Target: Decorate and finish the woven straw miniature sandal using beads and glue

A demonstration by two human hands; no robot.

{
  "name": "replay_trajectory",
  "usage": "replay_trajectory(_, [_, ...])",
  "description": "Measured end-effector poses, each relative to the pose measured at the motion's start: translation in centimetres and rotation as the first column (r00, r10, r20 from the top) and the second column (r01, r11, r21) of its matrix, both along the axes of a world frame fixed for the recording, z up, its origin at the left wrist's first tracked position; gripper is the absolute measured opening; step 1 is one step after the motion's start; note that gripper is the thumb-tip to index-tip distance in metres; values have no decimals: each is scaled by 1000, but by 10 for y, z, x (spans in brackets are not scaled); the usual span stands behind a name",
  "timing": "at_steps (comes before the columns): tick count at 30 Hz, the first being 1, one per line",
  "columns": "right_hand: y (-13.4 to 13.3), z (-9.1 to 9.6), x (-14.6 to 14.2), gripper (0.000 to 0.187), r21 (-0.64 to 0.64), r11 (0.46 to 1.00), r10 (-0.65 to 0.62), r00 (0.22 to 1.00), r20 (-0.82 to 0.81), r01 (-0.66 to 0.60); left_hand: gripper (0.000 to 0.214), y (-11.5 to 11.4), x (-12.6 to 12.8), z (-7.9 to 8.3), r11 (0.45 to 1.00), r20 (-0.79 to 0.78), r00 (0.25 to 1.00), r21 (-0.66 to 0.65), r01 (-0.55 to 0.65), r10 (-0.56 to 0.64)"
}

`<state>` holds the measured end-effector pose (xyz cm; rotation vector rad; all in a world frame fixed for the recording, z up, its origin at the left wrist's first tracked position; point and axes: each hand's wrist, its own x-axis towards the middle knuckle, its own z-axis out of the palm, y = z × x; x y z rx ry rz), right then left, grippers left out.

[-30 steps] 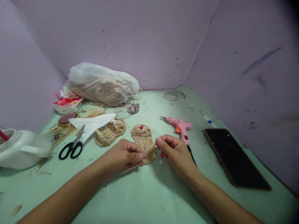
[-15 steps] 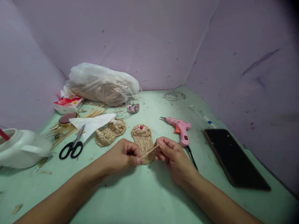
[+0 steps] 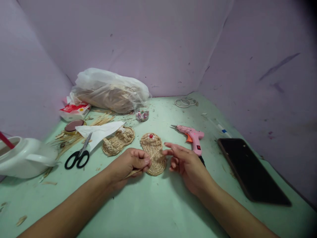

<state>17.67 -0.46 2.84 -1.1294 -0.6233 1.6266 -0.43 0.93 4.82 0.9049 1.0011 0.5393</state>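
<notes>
A small woven straw sandal sole (image 3: 153, 152) with a red bead at its toe lies flat on the green table (image 3: 158, 205). My left hand (image 3: 130, 162) is pinched on a thin straw strip (image 3: 138, 170) that runs across the sole's near left edge. To the right of the sole, my right hand (image 3: 184, 162) hovers with its fingers spread and holds nothing. A second woven sandal (image 3: 118, 141) with a strap lies to the left of the sole.
A pink glue gun (image 3: 192, 135) lies just beyond my right hand. A dark phone (image 3: 250, 170) is at the right. Scissors (image 3: 79, 154), white paper, loose straw, a white kettle (image 3: 24, 158), a plastic bag of straw (image 3: 109, 91) and a bead jar (image 3: 142, 112) fill the left and back.
My right hand has let go of the straw strip and opened its fingers. The left hand keeps the strip pinched, lower at the sole's near edge.
</notes>
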Motion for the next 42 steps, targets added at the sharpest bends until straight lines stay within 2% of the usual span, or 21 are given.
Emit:
replay_trajectory(3, [1, 1, 1, 39, 48, 993, -111, 984, 142, 105, 16, 0, 1, 2, 997, 84, 996, -80, -18, 25])
replay_trajectory(5, [0, 1, 1, 34, 54, 998, -38, 987, 158, 29, 14, 0, 2, 2, 993, 125, 992, -115, -17, 31])
replay_trajectory(9, [-7, -1, -4, 30, 57, 970, 235, 971, 50, -237, 12, -2, 6, -3, 990, 152, 988, -138, 26, -4])
replay_trajectory(11, [-9, -3, -7, 27, 91, 961, 257, 966, 32, -259, 12, -3, 8, -6, 990, 154, 988, -137, 46, -24])
replay_trajectory(14, [-8, -4, -9, 23, 122, 971, 203, 978, 41, -206, 16, -5, 9, -9, 992, 142, 989, -112, 52, -36])
replay_trajectory(17, [-5, -5, -7, 21, 141, 981, 132, 991, 36, -136, 25, -6, 8, -7, 1000, 25, 1000, -8, -11, 11])
replay_trajectory(19, [-4, -4, -6, 21, 157, 983, 82, 994, 68, -92, 27, -7, 7, -3, 989, -106, 991, 136, -65, 80])
replay_trajectory(22, [-4, -4, -6, 22, 174, 980, 65, 983, 171, -95, 21, -11, 11, 6, 914, -285, 942, 402, -50, 177])
replay_trajectory(24, [-5, -3, -7, 24, 178, 974, 98, 968, 230, -141, 13, -14, 14, 11, 875, -348, 918, 483, 0, 192])
replay_trajectory(27, [-8, -2, -9, 23, 175, 961, 175, 959, 224, -216, 11, -17, 18, 13, 924, -301, 943, 383, -14, 139])
replay_trajectory(30, [-9, -1, -10, 24, 183, 950, 222, 961, 167, -252, 13, -17, 19, 10, 958, -201, 967, 270, -97, 154])
replay_trajectory(34, [-9, -1, -11, 23, 171, 953, 221, 960, 170, -249, 15, -17, 20, 5, 952, -179, 966, 276, -134, 188])
replay_trajectory(38, [-10, 2, -10, 22, 167, 950, 236, 958, 161, -262, 17, -17, 20, 9, 959, -263, 957, 279, -45, 122])
replay_trajectory(42, [-13, 4, -11, 24, 118, 924, 358, 931, 77, -365, 19, -14, 14, 13, 938, -229, 958, 337, -86, 170])
